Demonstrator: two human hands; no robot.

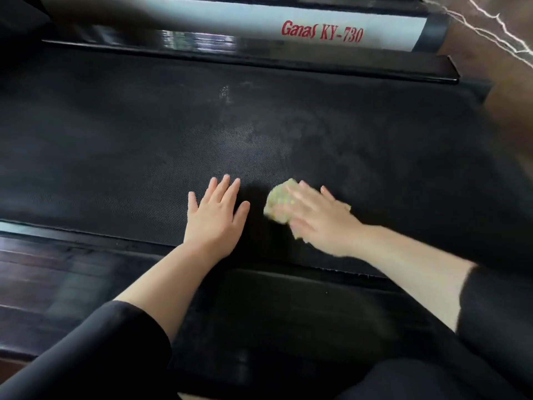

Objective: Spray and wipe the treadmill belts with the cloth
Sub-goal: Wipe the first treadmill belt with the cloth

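On the belt (115,125), near its close edge, your right hand (320,217) presses the cloth (278,202) flat, fingers straight rather than gripping. Your left hand (215,217) rests just beside it, palm down, fingers spread, holding nothing. The belt's long axis runs left to right before you. Pale smears (317,131) lie beyond the cloth, nearer your right hand. The belt is black, finely ribbed; the cloth is a soft, yellowish wad.

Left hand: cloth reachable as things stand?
Probably yes: left hand lies flat on the belt, cloth close beside it, only bare belt between. The right hand covers most of the cloth, though.
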